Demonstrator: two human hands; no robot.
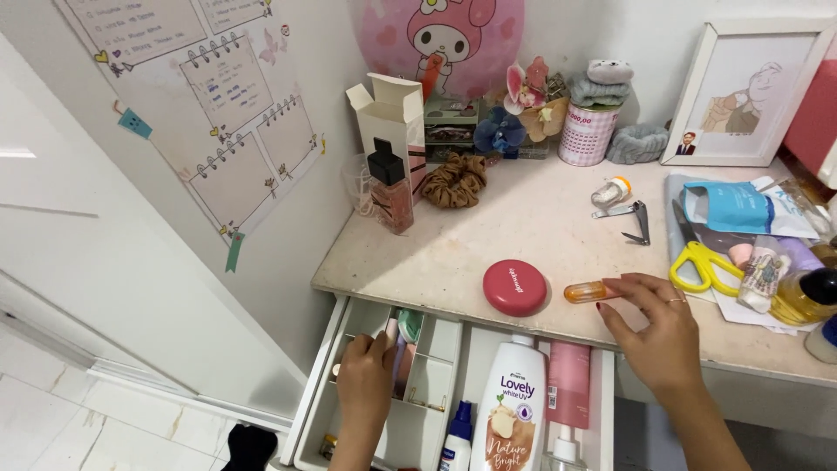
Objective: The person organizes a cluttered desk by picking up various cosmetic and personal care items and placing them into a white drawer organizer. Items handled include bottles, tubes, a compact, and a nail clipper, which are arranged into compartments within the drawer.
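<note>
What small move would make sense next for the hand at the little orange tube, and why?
Probably pinch and lift the small orange translucent tube: the right hand touches only its end with its fingertips, and the tube lies flat on the pale desktop near its front edge.

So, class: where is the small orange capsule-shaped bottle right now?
The orange bottle lies on the desk's front edge, at the right hand's fingertips, just right of the round red compact.
</note>
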